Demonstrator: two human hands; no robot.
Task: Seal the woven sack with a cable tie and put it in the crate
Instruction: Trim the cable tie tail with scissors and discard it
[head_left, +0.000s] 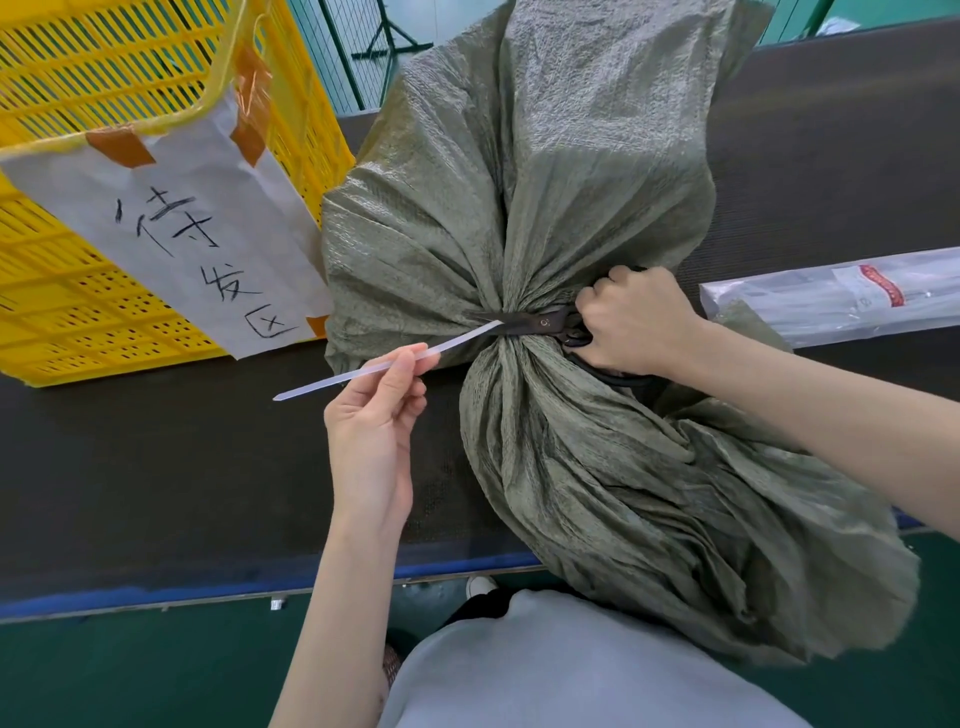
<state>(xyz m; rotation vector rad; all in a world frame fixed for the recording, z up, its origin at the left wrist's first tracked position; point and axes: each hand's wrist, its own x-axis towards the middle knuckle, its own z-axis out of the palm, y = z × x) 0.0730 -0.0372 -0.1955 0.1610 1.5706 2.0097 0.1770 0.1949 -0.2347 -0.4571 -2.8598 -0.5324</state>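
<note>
Head view: a person is working over a dark belt (156, 467), taken here as the landmark.
Woven sack (545, 208): olive green, lying on the belt, its neck gathered tight near the belt's middle, its loose mouth spilling over the belt's near edge.
Cable tie (363, 371): pale and translucent, cinched around the gathered neck, its free tail reaching left above the belt.
Left hand (371, 421): hovering over the belt, thumb and fingertips pinching the tail.
Right hand (634, 322): fingers curled through the handles of black scissors (535, 325), gripping them at the neck.
Scissor blades: lying against the tie beside the neck; whether they are cutting cannot be told.
Crate (104, 130): yellow, slotted, standing on the belt's far left, bearing a taped paper sign (171, 228).
Clear packet (841, 301): lying on the belt's right side.
</note>
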